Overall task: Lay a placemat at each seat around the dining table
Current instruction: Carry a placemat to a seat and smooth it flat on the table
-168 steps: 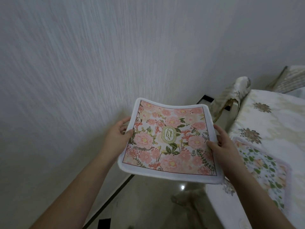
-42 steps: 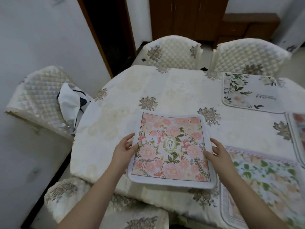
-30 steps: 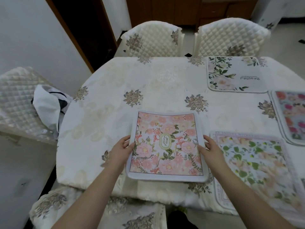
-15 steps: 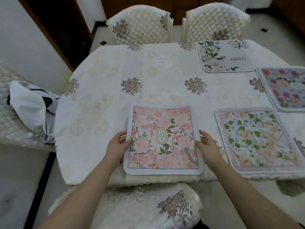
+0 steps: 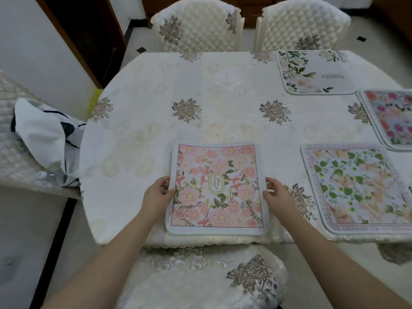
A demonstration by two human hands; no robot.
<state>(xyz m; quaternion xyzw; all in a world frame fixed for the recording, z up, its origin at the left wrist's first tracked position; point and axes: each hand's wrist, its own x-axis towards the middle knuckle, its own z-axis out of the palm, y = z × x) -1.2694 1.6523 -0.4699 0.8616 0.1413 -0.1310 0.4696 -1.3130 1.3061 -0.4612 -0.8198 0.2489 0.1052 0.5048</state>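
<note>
Pink floral placemat [image 5: 217, 189] flat on the cream tablecloth [image 5: 156, 121] at the table's near edge, directly ahead of the near chair's padded seat [image 5: 200, 277]. Left hand [image 5: 157, 197] pinching the mat's left border, thumb on top; right hand [image 5: 277, 195] gripping the right border the same way. Lower on the table than half a second ago, near edge now almost level with the cloth's hem, and lying fully flat where 1.4 seconds ago it was held above the cloth. To the right, a green-leaf placemat [image 5: 356, 190] at the neighbouring seat. Beyond it, a red-flowered placemat [image 5: 392, 117] and a pale leafy placemat [image 5: 312, 72]. Two quilted chairs [image 5: 196, 25] at the far side. White patterned cloth [image 5: 46, 139] heaped on the left chair.
</note>
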